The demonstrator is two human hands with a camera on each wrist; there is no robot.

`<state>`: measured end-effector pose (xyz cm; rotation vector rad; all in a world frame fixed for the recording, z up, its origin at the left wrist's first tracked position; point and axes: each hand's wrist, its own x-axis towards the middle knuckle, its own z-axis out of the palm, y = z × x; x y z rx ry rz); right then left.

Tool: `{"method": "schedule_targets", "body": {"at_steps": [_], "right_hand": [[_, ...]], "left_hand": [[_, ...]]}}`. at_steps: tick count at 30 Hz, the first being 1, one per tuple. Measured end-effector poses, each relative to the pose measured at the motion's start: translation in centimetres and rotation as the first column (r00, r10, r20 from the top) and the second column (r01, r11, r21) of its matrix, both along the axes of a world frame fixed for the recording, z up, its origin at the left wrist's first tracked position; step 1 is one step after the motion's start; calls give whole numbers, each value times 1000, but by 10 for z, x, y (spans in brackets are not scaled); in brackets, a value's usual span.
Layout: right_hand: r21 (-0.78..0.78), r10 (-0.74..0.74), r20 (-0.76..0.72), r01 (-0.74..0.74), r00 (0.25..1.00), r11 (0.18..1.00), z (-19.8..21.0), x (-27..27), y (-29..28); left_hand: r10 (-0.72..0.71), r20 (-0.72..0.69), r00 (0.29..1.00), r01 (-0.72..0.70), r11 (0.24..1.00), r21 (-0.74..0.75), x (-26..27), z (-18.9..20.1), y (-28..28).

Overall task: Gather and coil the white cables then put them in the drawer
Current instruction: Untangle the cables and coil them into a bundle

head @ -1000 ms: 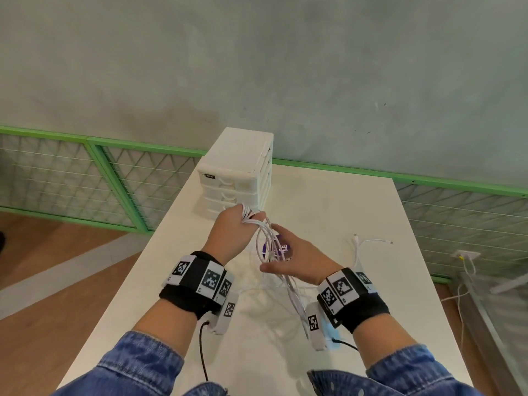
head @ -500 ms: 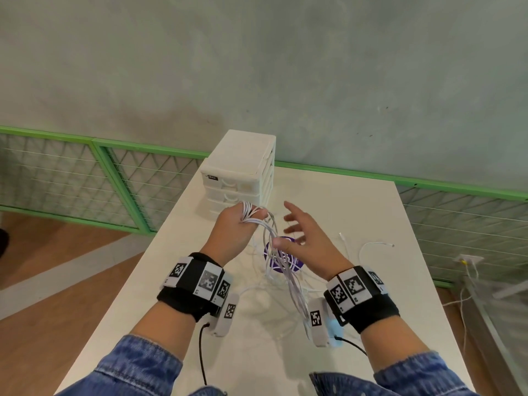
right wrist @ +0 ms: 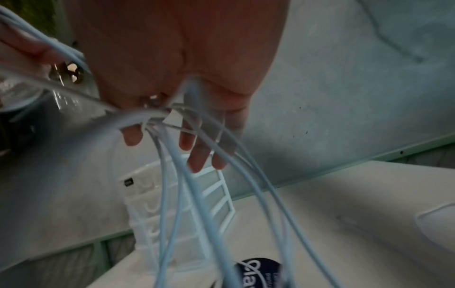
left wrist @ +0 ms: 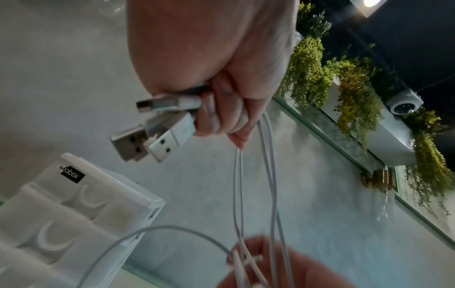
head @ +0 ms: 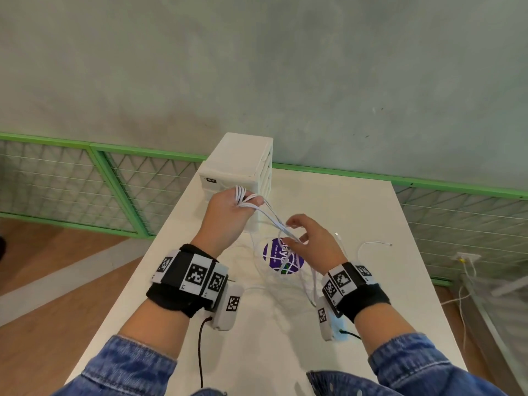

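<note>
My left hand grips a bunch of white cables in front of the white drawer unit, all its drawers closed. In the left wrist view the hand holds the cable ends, with USB plugs sticking out of the fist. The strands run down and right to my right hand, whose index finger and thumb curl round them. From there the cables hang to the table in loose loops. In the right wrist view several strands cross the right hand.
A round purple sticker lies on the table under the hanging loops. One loose cable end trails on the table to the right. Green mesh fencing runs behind the table, against a grey wall.
My right hand let go of the strands low down, opened, then moved up and curled round them nearer the left hand. The left hand has risen slightly with its bunch.
</note>
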<state>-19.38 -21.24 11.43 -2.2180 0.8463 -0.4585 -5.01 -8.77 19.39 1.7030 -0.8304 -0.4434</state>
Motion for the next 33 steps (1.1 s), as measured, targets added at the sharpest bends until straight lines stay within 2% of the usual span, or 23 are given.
{"method": "schedule_targets", "body": {"at_steps": [3, 4, 8, 11, 13, 15, 17, 19, 23, 27, 30, 33], "right_hand": [[-74, -87, -150, 76, 985, 994, -27, -21, -15], [-71, -121, -213, 108, 970, 992, -35, -29, -19], [-25, -200, -328, 203, 923, 979, -54, -45, -27], [12, -180, -350, 197, 919, 980, -52, -46, -29], [117, -108, -285, 146, 952, 982, -43, -46, -28], [226, -39, -152, 73, 988, 971, -24, -43, -22], [257, 26, -61, -9, 998, 966, -1, -37, -16], [230, 63, -7, -60, 998, 971, 23, -34, -13], [164, 18, 143, -42, 990, 986, 55, -28, -3], [88, 90, 163, -106, 982, 991, 60, -9, 15], [29, 125, 199, -134, 972, 991, 58, 3, 24], [131, 116, 238, -150, 964, 980, 58, 5, 26]], "left_hand": [[109, -168, 980, -121, 991, -59, 14, 16, 6], [123, -180, 976, -140, 987, -84, 19, 21, 7], [98, -80, 992, -106, 989, -101, 18, 25, 3], [78, -53, 996, -84, 989, -123, 11, 22, -1], [49, 3, 999, -48, 994, -97, 10, 21, -3], [21, 36, 999, -19, 998, -65, 9, 22, -5], [6, 38, 999, -4, 999, -50, 7, 22, -8], [7, 51, 999, -6, 1000, -14, 5, 20, -9], [30, 97, 995, -32, 999, 20, 8, 16, -11], [-67, 263, 962, 28, 988, 151, 1, 16, -14], [-122, 321, 939, 57, 977, 204, -9, 12, -17], [-168, 365, 916, 80, 966, 246, -8, 9, -17]]}}
